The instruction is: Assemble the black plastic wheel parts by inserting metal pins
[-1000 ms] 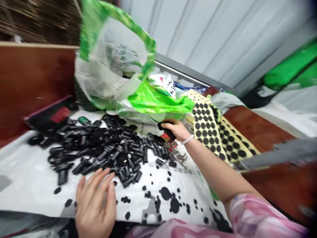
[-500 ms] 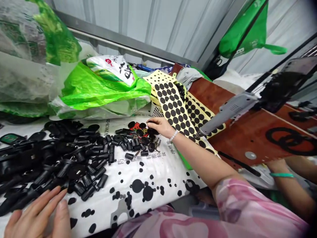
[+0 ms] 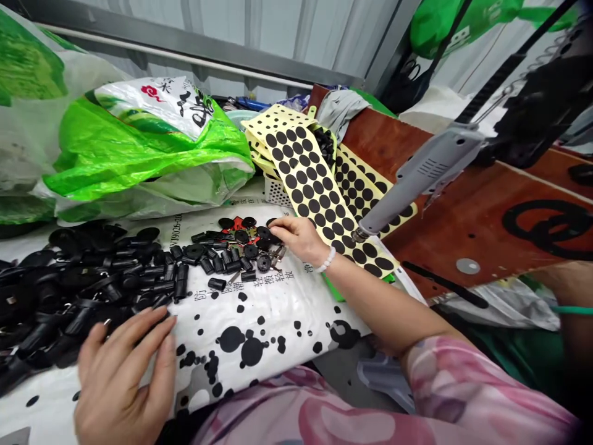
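Black discs [image 3: 251, 251] lie just left of our nearer, right hand [image 3: 302, 240]; its grip we cannot tell. Our left hand [image 3: 127, 380] rests spread.

Black heap [image 3: 88, 272] (landmark): many plastic parts, short cylinders [image 3: 181, 281] and flat discs [image 3: 148, 233] among them, tumbled at mixed angles and overlapping. Just right of heap: smaller cluster [image 3: 225, 256], same black finish. Its discs lie mostly flat; its cylinders mostly on their sides, loosely scattered. Farther right of heap, at cluster's end: thin metal pieces [image 3: 280, 253], lying loose. Also well right of heap: dark piece [image 3: 272, 221], partly hidden; full shape unclear.
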The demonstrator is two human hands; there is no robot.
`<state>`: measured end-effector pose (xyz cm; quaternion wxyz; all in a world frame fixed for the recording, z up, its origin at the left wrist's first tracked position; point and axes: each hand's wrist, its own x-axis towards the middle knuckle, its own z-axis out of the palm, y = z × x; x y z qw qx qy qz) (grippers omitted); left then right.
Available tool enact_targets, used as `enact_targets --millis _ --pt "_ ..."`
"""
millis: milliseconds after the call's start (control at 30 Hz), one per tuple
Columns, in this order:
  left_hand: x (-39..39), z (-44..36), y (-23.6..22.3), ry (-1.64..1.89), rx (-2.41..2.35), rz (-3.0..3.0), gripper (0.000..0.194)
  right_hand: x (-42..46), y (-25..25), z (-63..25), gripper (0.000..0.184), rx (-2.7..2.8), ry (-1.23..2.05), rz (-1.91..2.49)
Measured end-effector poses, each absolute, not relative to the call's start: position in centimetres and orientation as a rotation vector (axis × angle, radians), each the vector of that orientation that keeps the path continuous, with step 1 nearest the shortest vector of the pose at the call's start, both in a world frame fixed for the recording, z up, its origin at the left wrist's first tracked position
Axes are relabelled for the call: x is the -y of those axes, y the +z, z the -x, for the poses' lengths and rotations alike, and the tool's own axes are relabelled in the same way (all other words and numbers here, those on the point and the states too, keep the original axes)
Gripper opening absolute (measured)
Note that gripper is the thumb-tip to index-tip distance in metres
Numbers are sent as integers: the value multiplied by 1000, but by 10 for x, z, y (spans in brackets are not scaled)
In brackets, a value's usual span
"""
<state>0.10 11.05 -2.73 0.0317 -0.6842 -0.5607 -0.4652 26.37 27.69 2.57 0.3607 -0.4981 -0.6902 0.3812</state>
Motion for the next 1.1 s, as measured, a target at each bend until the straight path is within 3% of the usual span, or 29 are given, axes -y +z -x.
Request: enact_targets --millis 200,367,433,533,600,700,833,1100 --pt "-134 -54 -17 -1254 1563 2482 48 -211 6 -241 17 1708 1529 1081" --pt "-139 -68 -29 -1271 1702 2630 39 -188 -9 -236 18 1667 1662 1013" --pt "-138 -68 -29 -1360 1911 2625 36 -193 -3 -244 21 1850 1480 1108" --pt "-138 -64 -27 -1772 2413 2404 38 -206 7 -257 24 2371 582 1527" --pt "-138 -62 -23 -2131 2734 2136 45 -215 7 -261 22 2476 259 1680" --pt "-140 -60 -17 -2655 2965 1696 47 -223 -2 -261 17 2546 204 1708" --pt "-140 -57 -10 -3192 2930 1272 39 -223 -9 -261 19 2613 126 1698" --pt "-135 -50 -9 -3385 2832 1226 47 -214 -8 -272 18 2540 42 1686"
